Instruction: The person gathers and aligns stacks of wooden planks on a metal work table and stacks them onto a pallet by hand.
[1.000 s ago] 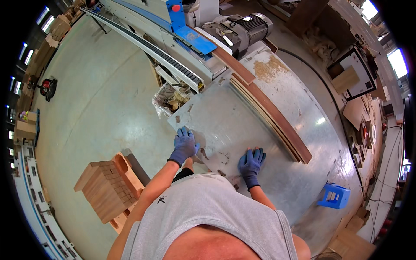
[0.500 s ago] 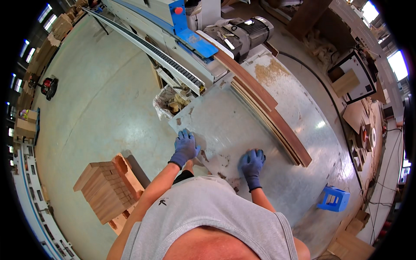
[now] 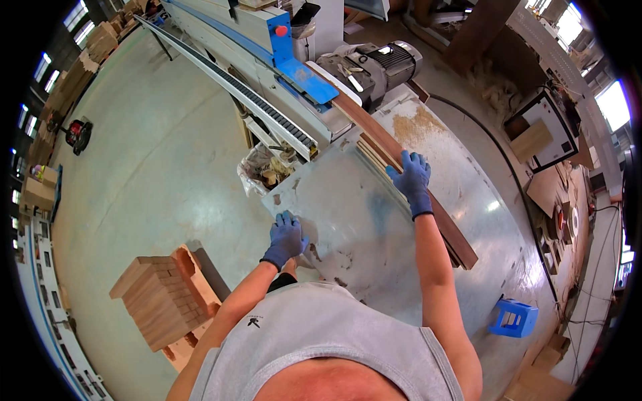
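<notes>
Pale concrete floor [image 3: 134, 154] spreads around us in a woodworking shop, with a long machine [image 3: 267, 40] running across the top of the view and its roller track [image 3: 261, 107] slanting down toward our grey metal worktop [image 3: 361, 220]. Both our hands wear blue gloves. Our left hand [image 3: 286, 238] lies on the near left edge of the worktop, fingers loosely curled and holding nothing that we can see. Our right hand [image 3: 412, 180] reaches out to the far right side and rests on the dark brown strips [image 3: 401, 160], its fingers folded over the top one; we cannot tell whether it truly grips the strip or only presses on it. These long strips lie stacked along the right edge of the worktop, running from the machine's blue guard [image 3: 304, 70] down toward the right. A grey motor [image 3: 371, 67] sits just behind their far end. A bag of scraps [image 3: 267, 170] hangs at the worktop's far left corner, under the roller track. On the floor to our left stands a stack of wooden blocks [image 3: 164, 301]. To our right, near the worktop's foot, is a blue plastic stool [image 3: 513, 318]. Sawdust [image 3: 414, 123] dusts the far part of the worktop.
</notes>
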### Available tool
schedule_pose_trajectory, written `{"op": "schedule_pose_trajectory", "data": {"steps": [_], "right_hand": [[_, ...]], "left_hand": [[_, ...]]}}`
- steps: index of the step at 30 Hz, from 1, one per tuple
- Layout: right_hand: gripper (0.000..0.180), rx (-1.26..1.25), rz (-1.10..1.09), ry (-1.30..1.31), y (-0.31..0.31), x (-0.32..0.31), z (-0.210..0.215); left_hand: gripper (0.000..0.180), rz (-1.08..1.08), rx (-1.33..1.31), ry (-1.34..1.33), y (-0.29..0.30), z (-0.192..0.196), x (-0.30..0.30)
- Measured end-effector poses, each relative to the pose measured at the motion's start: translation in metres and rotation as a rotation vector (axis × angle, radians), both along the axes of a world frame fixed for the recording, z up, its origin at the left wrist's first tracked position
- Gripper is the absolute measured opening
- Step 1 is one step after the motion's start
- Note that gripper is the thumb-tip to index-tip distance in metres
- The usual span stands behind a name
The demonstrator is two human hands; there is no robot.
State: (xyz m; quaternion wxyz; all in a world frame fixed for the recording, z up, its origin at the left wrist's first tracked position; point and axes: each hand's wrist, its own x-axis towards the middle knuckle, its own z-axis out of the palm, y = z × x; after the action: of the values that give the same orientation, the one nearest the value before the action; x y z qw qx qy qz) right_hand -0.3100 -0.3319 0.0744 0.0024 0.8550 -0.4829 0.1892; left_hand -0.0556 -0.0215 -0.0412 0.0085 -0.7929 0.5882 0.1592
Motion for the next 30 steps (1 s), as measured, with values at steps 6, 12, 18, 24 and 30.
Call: {"op": "schedule_pose_trajectory", "data": {"steps": [6,12,18,24,30], "right_hand": [[0.061,0.063,-0.008,-0.027,-0.026,-0.029,-0.029],[0.058,0.133,-0.002,-0.032,0.009,-0.094,-0.013],[0.067,0.130,-0.054,-0.080,0.052,-0.206,-0.025],[0.070,0.140,-0.075,-0.067,0.082,-0.278,-0.022],[0.070,0.157,-0.095,-0.008,0.099,-0.317,-0.011]], "left_hand": [[0.082,0.054,0.097,-0.099,-0.009,0.028,-0.017],[0.073,0.087,0.037,-0.125,-0.004,0.024,-0.015],[0.078,0.045,0.045,-0.128,-0.006,0.032,-0.018],[0.084,0.058,0.096,-0.128,-0.009,0.033,-0.019],[0.085,0.062,0.083,-0.118,-0.012,0.033,-0.020]]}}
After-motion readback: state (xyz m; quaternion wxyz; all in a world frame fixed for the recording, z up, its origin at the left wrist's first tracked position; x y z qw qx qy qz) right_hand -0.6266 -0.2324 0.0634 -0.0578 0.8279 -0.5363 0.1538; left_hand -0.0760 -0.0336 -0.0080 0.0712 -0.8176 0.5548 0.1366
